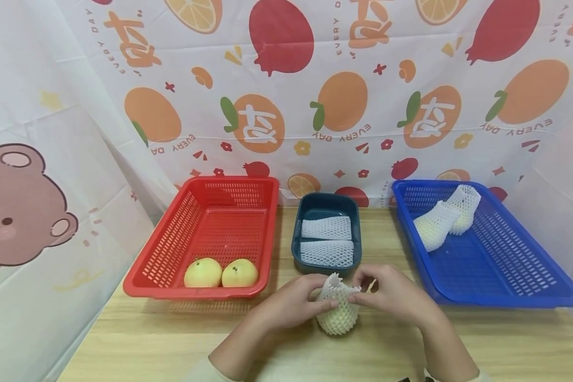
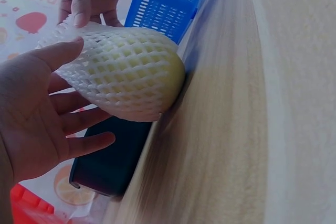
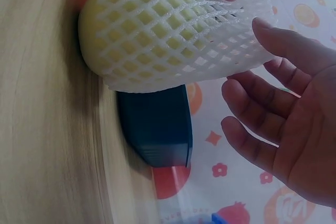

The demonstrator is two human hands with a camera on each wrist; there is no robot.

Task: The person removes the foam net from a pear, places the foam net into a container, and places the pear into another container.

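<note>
A round yellow fruit, pear-like, stands on the table in a white foam fruit net, its lower end showing below the mesh in the left wrist view. The net's upper end rises loose above the fruit. My left hand holds the net's left side, thumb in front and fingers behind. On the right, my right hand pinches the rim between thumb and index finger; its other fingers stay off the net. Just behind, a dark teal tray holds two flat foam nets.
At left, a red basket contains two bare yellow fruits. A blue basket at right holds two netted fruits. A fruit-print cloth hangs behind the wooden table.
</note>
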